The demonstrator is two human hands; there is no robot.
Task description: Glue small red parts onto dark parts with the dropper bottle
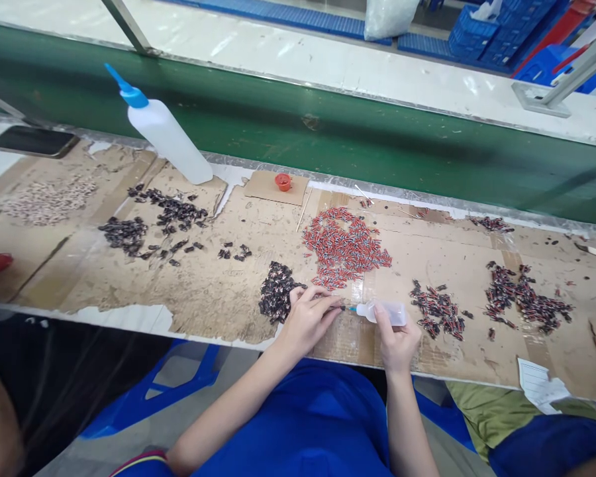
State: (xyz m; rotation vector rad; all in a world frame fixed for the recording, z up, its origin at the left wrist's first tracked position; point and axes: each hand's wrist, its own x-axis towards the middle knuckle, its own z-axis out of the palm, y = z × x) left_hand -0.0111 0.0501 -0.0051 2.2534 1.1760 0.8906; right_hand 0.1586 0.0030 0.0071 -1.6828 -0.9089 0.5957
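My left hand [308,317] is pinched shut on a small dark part [338,307] near the table's front edge. My right hand [397,339] grips a small clear squeeze bottle [385,311], its blue tip pointing left and touching that part. Just left of my left hand lies a heap of dark parts [277,292]. A pile of red parts [345,246] is spread out behind both hands.
A big white squeeze bottle with a blue nozzle [165,131] leans at the back left. More dark piles [525,299] lie right and left [125,233]. A red cap [283,181] sits on cardboard. A green conveyor belt [328,132] runs behind; a phone [34,141] lies far left.
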